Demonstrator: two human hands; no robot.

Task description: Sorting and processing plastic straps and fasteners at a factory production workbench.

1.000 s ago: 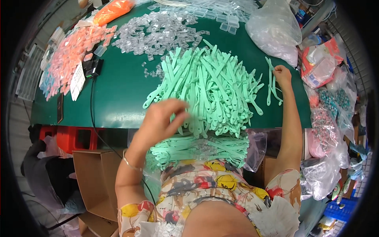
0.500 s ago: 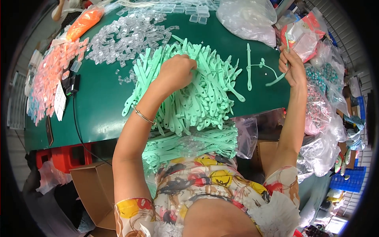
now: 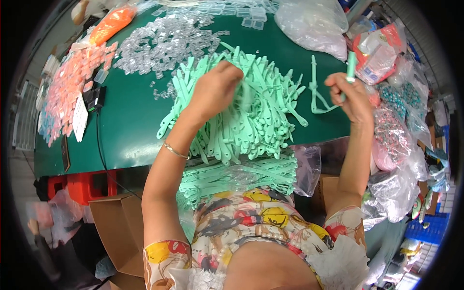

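Observation:
A big heap of mint-green plastic strips (image 3: 256, 113), many with a hole near a rounded end, lies at the table's front edge. My left hand (image 3: 215, 89) rests on top of it with curled fingers; their tips are hidden, so what they hold cannot be made out. To the right of the heap, my right hand (image 3: 353, 99) is raised and closed around a mint-green strip (image 3: 351, 65) that sticks up above the fist. Beside that hand a straight green strip with a thin bent piece (image 3: 314, 77) lies on the table, the bent part reaching toward my fingers.
More green strips (image 3: 241, 176) lie in clear plastic below the table edge. Clear plastic pieces (image 3: 164, 43) and orange-pink ones (image 3: 67, 92) spread at the far left. A black device (image 3: 95, 99) trails a cable. Plastic bags (image 3: 314, 24) and an open carton (image 3: 116, 227) stand around.
My right hand has turned, and the held strip now shows its broad side. The thin bent piece has shifted down against the straight strip. My left hand stays on the heap; the whole view shifts slightly.

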